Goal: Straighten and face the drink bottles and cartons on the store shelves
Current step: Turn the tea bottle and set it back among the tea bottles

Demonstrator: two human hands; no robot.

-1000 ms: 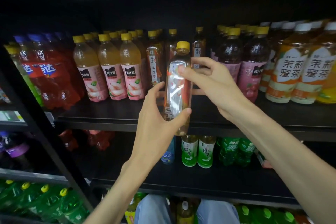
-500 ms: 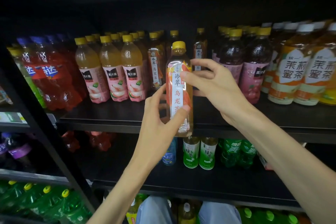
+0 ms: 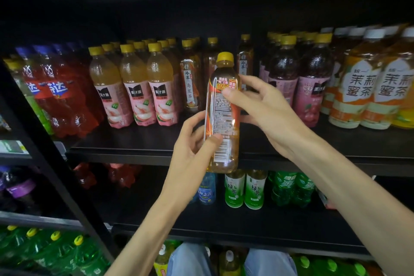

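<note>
Left hand (image 3: 192,152): thumb and fingers curled round lower body of tea bottle (image 3: 224,116). Right hand (image 3: 266,107): thumb and fingers pinch its upper label. Bottle upright, held in front of the shelf edge (image 3: 134,155), barcode side toward camera. Peach drinks (image 3: 136,89) stand on the shelf, left of it.

Single head-worn wide-angle view, no second camera to overlap with. Looks forward and slightly down at black store shelves (image 3: 156,152), close range, arm's reach. Upper shelf row sits mid-frame, lower shelf (image 3: 224,231) below it, a side rack (image 3: 13,148) at left edge. Both forearms enter from bottom. Wearer's knees (image 3: 190,260) visible at bottom edge.
</note>
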